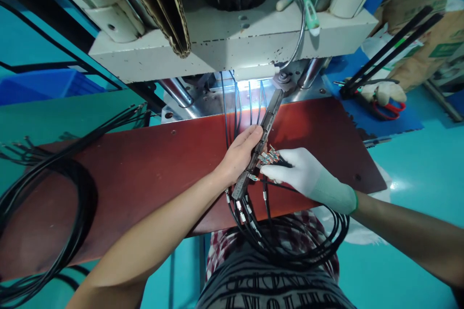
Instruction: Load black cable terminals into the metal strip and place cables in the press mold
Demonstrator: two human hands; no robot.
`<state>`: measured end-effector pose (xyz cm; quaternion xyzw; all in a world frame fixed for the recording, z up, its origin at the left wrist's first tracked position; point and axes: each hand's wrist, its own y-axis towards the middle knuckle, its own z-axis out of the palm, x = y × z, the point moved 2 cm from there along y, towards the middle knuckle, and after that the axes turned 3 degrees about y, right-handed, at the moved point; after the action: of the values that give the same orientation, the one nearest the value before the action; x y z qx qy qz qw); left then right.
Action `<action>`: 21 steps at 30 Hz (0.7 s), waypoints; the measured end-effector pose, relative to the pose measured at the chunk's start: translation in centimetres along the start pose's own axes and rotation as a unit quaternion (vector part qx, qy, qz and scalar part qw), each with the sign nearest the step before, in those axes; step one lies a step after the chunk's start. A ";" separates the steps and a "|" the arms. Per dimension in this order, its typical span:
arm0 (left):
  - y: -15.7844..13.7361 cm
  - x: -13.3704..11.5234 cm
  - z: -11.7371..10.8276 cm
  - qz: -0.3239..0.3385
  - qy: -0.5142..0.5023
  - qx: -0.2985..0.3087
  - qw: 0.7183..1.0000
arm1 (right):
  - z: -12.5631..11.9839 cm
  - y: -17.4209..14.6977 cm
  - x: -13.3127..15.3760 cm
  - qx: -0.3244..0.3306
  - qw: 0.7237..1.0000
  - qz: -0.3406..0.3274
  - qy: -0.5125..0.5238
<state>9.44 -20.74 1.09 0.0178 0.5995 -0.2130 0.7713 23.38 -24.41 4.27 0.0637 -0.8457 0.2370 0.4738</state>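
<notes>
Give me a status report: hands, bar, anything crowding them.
Left hand gripping dark bar. Gloved right hand holding cable ends beside it. Looped cables close below.

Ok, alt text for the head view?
A bare left hand holds a dark bar over a red-brown board while the gloved right hand holds cable ends beside the bar. Coiled black cables lie at left.

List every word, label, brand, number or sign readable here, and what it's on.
Nothing can be read with certainty.
Dark shirt: large upside-down lettering, cut off and creased; too unclear to quote.
Brown sack: green printed patches, any writing too blurred.
</notes>
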 end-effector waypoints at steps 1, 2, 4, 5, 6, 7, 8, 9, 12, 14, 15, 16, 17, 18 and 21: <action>0.0 -0.1 0.0 0.001 0.005 -0.002 1.000 | 0.1 0.1 0.0 0.008 1.000 0.000 0.009; 0.0 -0.1 0.0 0.002 0.010 -0.004 1.000 | 0.2 0.2 -0.1 0.012 1.000 0.000 0.017; -0.1 -0.1 0.0 0.003 0.014 -0.007 1.000 | 0.5 0.4 -0.3 0.014 0.999 0.008 0.035; -0.1 0.0 0.0 0.003 0.012 -0.008 1.000 | 0.6 0.5 -0.4 0.013 0.999 0.013 0.047; -0.1 0.0 0.1 0.004 0.008 -0.008 1.000 | 0.7 0.5 -0.5 0.013 0.998 0.015 0.057; -0.2 0.1 0.1 0.006 0.007 -0.009 1.000 | 0.8 0.6 -0.6 0.015 0.998 0.015 0.065; -0.2 0.2 0.1 0.010 0.008 -0.009 1.000 | 0.9 0.7 -0.6 0.018 0.997 0.014 0.072; -0.2 0.3 0.2 0.016 0.013 -0.011 1.000 | 1.0 0.8 -0.7 0.022 0.997 0.011 0.077; -0.4 0.2 0.2 0.046 0.058 -0.021 0.997 | 1.2 0.9 -0.5 0.026 0.997 -0.011 0.076; -0.4 0.1 0.2 0.063 0.081 -0.028 0.994 | 1.1 0.7 -0.3 0.022 0.997 -0.027 0.067; -0.4 0.1 0.2 0.064 0.082 -0.026 0.994 | 1.0 0.6 -0.2 0.019 0.998 -0.028 0.062; -0.4 0.1 0.2 0.060 0.078 -0.022 0.995 | 0.9 0.5 -0.1 0.018 0.998 -0.022 0.057; -0.4 0.0 0.2 0.053 0.070 -0.014 0.996 | 0.8 0.3 -0.1 0.018 0.998 -0.012 0.054; -0.4 0.0 0.2 0.045 0.062 -0.007 0.997 | 0.6 0.2 -0.1 0.015 0.998 0.000 0.053; -0.3 0.1 0.1 0.024 0.035 0.011 0.999 | -0.1 0.0 -0.2 -0.015 0.998 0.010 0.056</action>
<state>9.42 -21.11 1.08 0.0487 0.6234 -0.2001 0.7543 23.55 -24.42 4.11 0.0344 -0.8217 0.2324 0.5192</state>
